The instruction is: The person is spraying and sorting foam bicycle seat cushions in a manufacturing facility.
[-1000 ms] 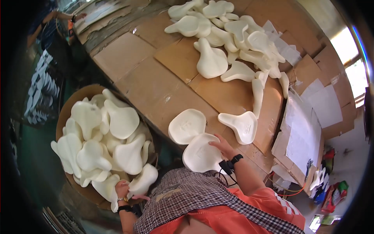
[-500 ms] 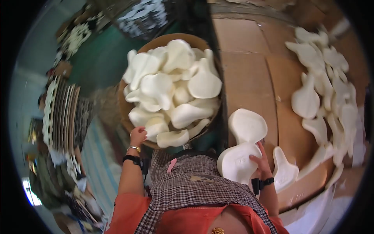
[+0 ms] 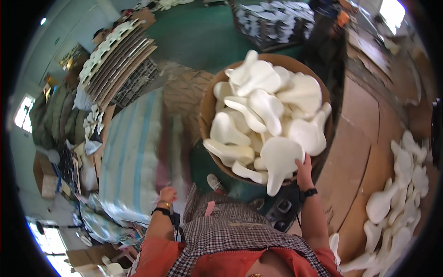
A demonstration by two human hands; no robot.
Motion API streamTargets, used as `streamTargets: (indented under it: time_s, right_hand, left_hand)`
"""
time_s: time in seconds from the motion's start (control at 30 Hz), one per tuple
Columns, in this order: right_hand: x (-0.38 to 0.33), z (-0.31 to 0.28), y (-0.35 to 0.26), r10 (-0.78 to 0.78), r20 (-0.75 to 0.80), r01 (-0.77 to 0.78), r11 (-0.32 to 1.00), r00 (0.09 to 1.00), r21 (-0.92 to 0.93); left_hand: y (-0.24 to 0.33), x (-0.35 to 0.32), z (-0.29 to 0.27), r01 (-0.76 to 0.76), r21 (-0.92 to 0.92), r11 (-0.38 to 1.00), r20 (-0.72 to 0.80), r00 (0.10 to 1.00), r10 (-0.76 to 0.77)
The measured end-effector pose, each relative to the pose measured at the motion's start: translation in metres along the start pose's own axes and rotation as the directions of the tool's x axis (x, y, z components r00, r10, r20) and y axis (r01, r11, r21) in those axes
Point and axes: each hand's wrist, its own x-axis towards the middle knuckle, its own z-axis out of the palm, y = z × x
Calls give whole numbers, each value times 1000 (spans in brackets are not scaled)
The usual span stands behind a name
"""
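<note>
A round brown bin [image 3: 206,108] in front of me is heaped with cream-white foam bicycle saddle pads [image 3: 260,76], each broad at one end and narrow at the other. At its near right edge, my right hand [image 3: 304,172] grips the side of one saddle pad [image 3: 281,154], whose narrow end points toward me over the rim. Whether a second pad lies beneath it is hidden. My left hand [image 3: 168,194] is closed with nothing showing in it, away from the bin and near a striped sack.
The bulging striped sack [image 3: 131,152] stands at my left, below a stack of brown sheets [image 3: 121,64]. More saddle pads [image 3: 401,194] lie along the cardboard-covered table [image 3: 357,134] at right. A crate of grey pieces [image 3: 274,23] stands beyond the bin.
The view has turned left. My right hand has gone from two pads at the table to the bin with a pad. My left hand has come away from the bin's rim.
</note>
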Motion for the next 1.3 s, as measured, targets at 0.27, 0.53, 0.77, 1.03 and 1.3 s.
streamTargets:
  time_s: [0.27,0.53,0.77,1.03,1.3]
  right_hand:
    - [-43,131,-60,-307,25,307,936,951,-173]
    - [57,312,-97,-282,-123,221,906,951,-361]
    - [182,425,-65,-606,-49,355,528,794,-771]
    - [314,492,28,-225,2,207,891,974,-403]
    - [430,556,82,89,-179,-158,892,980,-423]
  left_hand:
    - [-151,25,-128,454,-256,853,-6,882,-472]
    - [-46,92,-188,389,-416,822,-130,869,-477]
    - [87,164,-199,22,-510,860,-141,984,-109]
    - [135,250,-252,83,-430,899,-167,971,-169]
    - [213,367,-334,128,-260,957,-211,960,-186]
